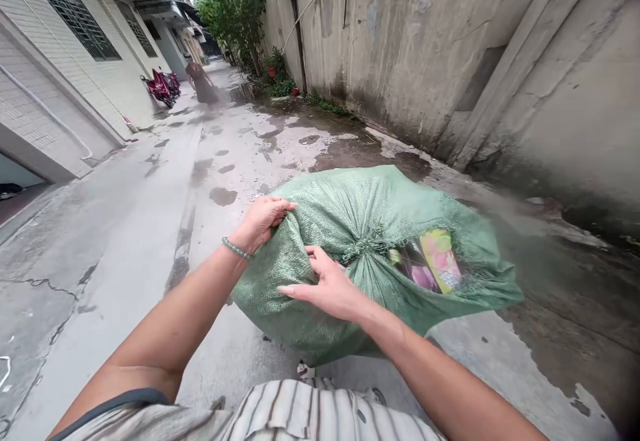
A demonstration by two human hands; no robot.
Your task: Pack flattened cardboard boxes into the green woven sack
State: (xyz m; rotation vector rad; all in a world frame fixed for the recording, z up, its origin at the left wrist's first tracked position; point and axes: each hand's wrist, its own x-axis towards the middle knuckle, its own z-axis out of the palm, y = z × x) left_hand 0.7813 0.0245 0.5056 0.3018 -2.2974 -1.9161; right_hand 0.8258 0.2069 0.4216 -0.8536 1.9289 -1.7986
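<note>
A big green woven sack (330, 194) bulges in front of me, its top gathered and knotted in the middle. Through a gap right of the knot, colourful packaging (440, 261) in yellow, pink and purple shows. My left hand (263, 221), with a beaded bracelet on the wrist, grips a fold at the sack's left side. Close by, my right hand (330, 287) rests at the sack left of the knot, its thumb and fingers spread apart around the edge of a fold. What lies under the fold is mostly hidden.
Wet patches mark the concrete alley (150, 227). A stained wall (390, 47) runs along the right, with plants (283, 81) at its foot. On the left are a tiled building (100, 81) and red motorbikes (163, 87). Farther off, a blurred person (203, 84) is in the alley.
</note>
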